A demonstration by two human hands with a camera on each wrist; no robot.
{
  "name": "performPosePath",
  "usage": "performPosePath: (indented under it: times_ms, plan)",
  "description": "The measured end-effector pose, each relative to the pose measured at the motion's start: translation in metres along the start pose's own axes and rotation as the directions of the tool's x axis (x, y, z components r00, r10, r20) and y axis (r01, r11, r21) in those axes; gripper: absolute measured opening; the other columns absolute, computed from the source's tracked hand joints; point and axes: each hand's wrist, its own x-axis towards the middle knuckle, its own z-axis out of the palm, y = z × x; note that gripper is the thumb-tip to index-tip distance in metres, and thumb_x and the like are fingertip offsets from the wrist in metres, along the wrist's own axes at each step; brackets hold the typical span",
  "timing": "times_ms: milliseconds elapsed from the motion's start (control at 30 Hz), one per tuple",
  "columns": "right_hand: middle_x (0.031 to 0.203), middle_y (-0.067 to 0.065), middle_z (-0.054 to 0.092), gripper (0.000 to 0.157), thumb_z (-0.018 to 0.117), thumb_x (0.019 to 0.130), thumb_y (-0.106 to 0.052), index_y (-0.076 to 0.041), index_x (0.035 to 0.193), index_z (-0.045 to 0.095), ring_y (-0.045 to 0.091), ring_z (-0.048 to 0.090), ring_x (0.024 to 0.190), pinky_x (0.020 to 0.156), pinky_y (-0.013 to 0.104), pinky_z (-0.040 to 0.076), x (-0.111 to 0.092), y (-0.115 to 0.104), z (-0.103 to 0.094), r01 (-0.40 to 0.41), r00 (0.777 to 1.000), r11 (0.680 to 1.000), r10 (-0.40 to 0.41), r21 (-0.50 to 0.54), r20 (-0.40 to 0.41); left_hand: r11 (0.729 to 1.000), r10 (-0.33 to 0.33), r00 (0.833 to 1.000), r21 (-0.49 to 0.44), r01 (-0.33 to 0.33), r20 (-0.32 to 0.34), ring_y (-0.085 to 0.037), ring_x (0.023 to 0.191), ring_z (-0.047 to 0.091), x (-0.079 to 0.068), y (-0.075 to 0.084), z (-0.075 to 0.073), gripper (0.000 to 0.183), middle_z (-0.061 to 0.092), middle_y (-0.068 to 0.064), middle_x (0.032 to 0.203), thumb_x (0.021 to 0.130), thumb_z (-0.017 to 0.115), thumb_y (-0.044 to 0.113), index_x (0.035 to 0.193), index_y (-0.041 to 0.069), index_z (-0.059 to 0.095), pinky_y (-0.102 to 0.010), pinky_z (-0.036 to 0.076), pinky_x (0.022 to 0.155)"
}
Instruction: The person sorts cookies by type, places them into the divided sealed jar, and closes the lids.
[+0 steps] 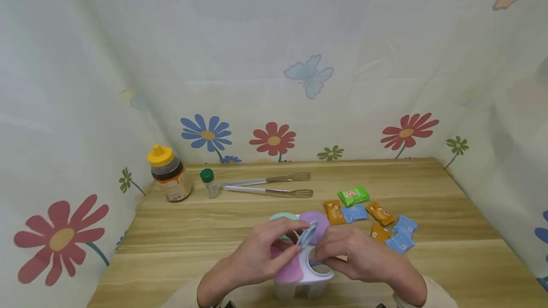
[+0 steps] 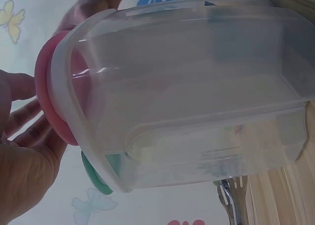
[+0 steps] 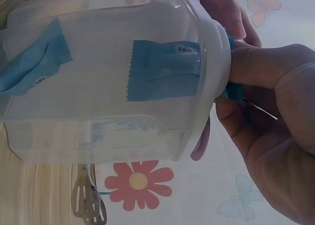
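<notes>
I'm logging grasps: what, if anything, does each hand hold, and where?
The left hand holds the pale blue lid by its edge; the right hand pinches a blue packet by its upper end.

a yellow-capped bottle and green-capped shaker stand left of tongs.

Front-right opening of the box partly blocked: my right hand pinches a blue packet in it, left hand holds the pale blue lid up alongside. Loose packets clutter the desk behind-right; tongs lie further back. Bare lanes left of the box and at far right.
</notes>
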Motion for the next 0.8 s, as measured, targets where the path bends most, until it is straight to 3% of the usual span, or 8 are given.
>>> performPosePath:
  times_ms: [233,433,600,800]
  plan:
    - [0.093,-0.008,0.065,0.030,0.080,0.076,-0.003,-0.016,0.099,0.066,0.001,0.060,0.085,0.077,0.009,0.050,-0.0022,0.0010,0.0025,-0.023,0.999,1.000,0.024,0.018,-0.048,1.000,0.014,1.000,-0.007,-0.014,0.001,-0.007,0.091,0.064,0.0001,-0.0018,0.0001,0.039,0.063,0.000,0.112,0.093,0.064,0.009,0.131,0.015,0.056,-0.015,0.057,0.072]
    - [0.091,-0.010,0.064,0.022,0.078,0.080,-0.005,-0.018,0.093,0.065,0.000,0.060,0.085,0.077,0.010,0.051,-0.0041,0.0027,0.0033,0.013,0.997,1.000,-0.014,-0.019,-0.075,1.000,0.009,1.000,-0.014,-0.009,0.004,-0.006,0.091,0.063,-0.0006,-0.0014,0.0010,0.039,0.063,0.001,0.113,0.094,0.064,0.010,0.132,0.016,0.056,-0.014,0.057,0.072]
    - [0.091,-0.010,0.066,0.011,0.074,0.085,-0.010,-0.017,0.090,0.068,0.000,0.061,0.086,0.079,0.011,0.052,-0.0043,0.0029,0.0032,0.025,0.997,0.999,-0.027,-0.026,-0.067,1.000,-0.016,1.000,-0.023,0.016,0.006,-0.005,0.092,0.063,-0.0011,-0.0011,0.0013,0.040,0.063,0.002,0.112,0.093,0.064,0.010,0.132,0.018,0.056,-0.015,0.057,0.073]
    - [0.095,-0.008,0.068,0.010,0.075,0.085,-0.013,-0.018,0.093,0.071,0.000,0.061,0.090,0.082,0.012,0.052,-0.0055,0.0008,0.0013,0.006,1.000,1.000,-0.006,0.004,-0.029,1.000,-0.004,1.000,-0.016,0.004,0.006,-0.006,0.092,0.063,-0.0004,-0.0011,0.0016,0.040,0.063,0.001,0.112,0.094,0.064,0.010,0.132,0.018,0.056,-0.015,0.057,0.073]
